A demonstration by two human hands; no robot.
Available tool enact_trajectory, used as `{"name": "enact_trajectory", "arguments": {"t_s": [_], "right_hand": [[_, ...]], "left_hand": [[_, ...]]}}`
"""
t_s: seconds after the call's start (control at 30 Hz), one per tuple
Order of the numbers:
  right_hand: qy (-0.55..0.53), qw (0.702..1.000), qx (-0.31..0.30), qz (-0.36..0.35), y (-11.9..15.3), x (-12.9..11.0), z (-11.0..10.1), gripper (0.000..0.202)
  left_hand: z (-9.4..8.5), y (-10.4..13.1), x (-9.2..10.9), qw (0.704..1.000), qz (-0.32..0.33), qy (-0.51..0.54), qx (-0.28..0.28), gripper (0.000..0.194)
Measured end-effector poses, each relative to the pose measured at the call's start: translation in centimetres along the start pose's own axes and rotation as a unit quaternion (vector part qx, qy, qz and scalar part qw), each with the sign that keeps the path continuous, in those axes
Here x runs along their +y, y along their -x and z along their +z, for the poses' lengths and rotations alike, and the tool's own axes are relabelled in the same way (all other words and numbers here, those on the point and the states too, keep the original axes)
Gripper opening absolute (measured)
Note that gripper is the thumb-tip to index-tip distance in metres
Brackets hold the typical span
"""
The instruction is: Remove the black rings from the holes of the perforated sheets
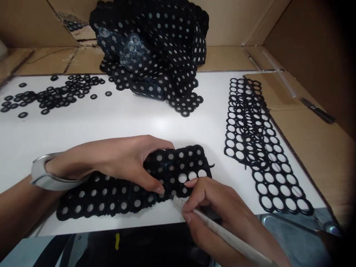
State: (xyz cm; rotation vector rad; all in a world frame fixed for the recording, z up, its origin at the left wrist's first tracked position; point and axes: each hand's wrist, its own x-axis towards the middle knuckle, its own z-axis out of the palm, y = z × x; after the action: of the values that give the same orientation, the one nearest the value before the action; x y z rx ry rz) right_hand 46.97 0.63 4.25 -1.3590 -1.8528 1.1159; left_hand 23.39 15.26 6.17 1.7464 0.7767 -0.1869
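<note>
Across the front of the white board lies a black rubber sheet (112,206) of joined rings with small round holes. My left hand (119,159) is closed over its middle, thumb pressed on the near side and the other fingers hidden behind. In my right hand (211,204) is a pale, slim pen-like tool (222,230), its tip at the sheet's near edge by my left thumb. Close to my right fingertips, three larger openings (192,175) show white where rings are gone. Whether a loose ring is under those fingers, I cannot tell.
Loose black rings (57,95) are scattered at the back left. A heap of similar perforated sheets (155,48) stands at the back. Stripped lattice sheets (274,178) overlap on the right, beside a dark cutter-like tool (318,110) on cardboard. Cardboard walls (236,22) surround the board.
</note>
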Motion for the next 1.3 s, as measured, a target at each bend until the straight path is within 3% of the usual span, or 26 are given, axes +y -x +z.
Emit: {"name": "enact_trajectory", "arguments": {"t_s": [0.27,0.4,0.53,0.67,0.77,0.83,0.9,0.97,1.07,1.17,1.3], "right_hand": [[0.008,1.000,-0.014,-0.023,-0.3,0.4,-0.1,0.032],[-0.022,0.999,0.001,0.032,-0.7,0.3,1.1,0.025],[-0.113,0.987,-0.002,0.110,-0.9,0.5,1.3,0.030],[-0.186,0.981,-0.047,0.020,0.0,1.5,-0.4,0.017],[-0.300,0.952,0.052,-0.019,0.8,2.5,-1.2,0.030],[-0.273,0.947,0.168,-0.031,0.9,2.8,-1.2,0.040],[-0.204,0.950,0.235,-0.025,0.7,2.6,-0.8,0.040],[-0.139,0.964,0.224,-0.022,0.4,2.0,0.0,0.039],[-0.037,0.985,0.157,-0.061,-0.1,1.3,1.7,0.048],[0.064,0.985,0.131,-0.095,-0.4,1.0,3.2,0.052],[0.116,0.985,0.110,-0.062,-0.5,0.3,3.9,0.048]], "left_hand": [[0.2,0.0,0.1,0.998,0.017,0.058,0.004,0.026],[0.3,-0.1,0.2,0.994,0.003,0.108,-0.010,0.026],[0.3,0.2,0.4,0.997,-0.040,0.063,-0.003,0.026],[0.0,0.7,0.6,0.997,-0.073,0.006,0.013,0.027],[-0.2,1.3,0.7,0.997,-0.072,-0.022,0.018,0.029],[-0.4,1.7,0.8,0.997,-0.064,-0.043,0.020,0.033],[-0.4,2.1,1.0,0.996,-0.056,-0.064,0.022,0.036],[-0.3,2.4,1.1,0.996,-0.041,-0.073,0.026,0.039],[0.0,2.9,1.2,0.998,-0.005,-0.053,0.031,0.039],[0.6,3.3,1.1,0.999,0.019,-0.032,0.033,0.036],[1.2,3.8,0.8,0.998,0.060,-0.008,0.032,0.037]]}}
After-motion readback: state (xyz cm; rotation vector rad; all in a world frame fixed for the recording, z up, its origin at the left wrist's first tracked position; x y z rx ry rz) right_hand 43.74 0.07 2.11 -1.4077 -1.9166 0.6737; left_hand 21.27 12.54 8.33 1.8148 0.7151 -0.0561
